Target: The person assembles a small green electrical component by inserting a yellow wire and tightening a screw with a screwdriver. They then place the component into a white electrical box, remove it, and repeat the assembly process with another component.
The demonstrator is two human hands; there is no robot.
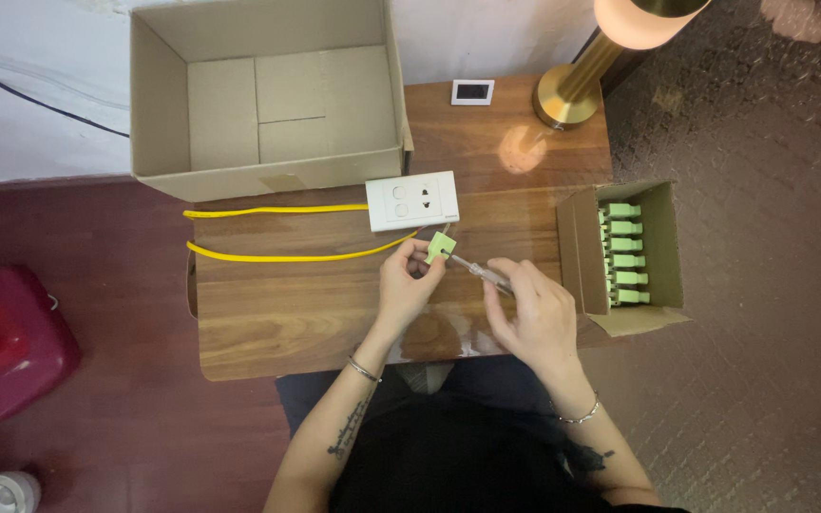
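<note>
- The green connector [440,247] is pinched at the fingertips of the left hand [407,282], above the wooden table [277,313].
- A screwdriver [483,273] is gripped by the right hand [536,309], its tip seemingly touching the connector.
- A yellow cable [287,256] lies just beside.

A small wooden table [287,313] on dark red floor [125,427], white wall [30,57] behind, brass lamp [577,85] glowing.

Wooden table [287,323]: boxes [268,104], socket plate [411,200], lamp [572,90].
</note>
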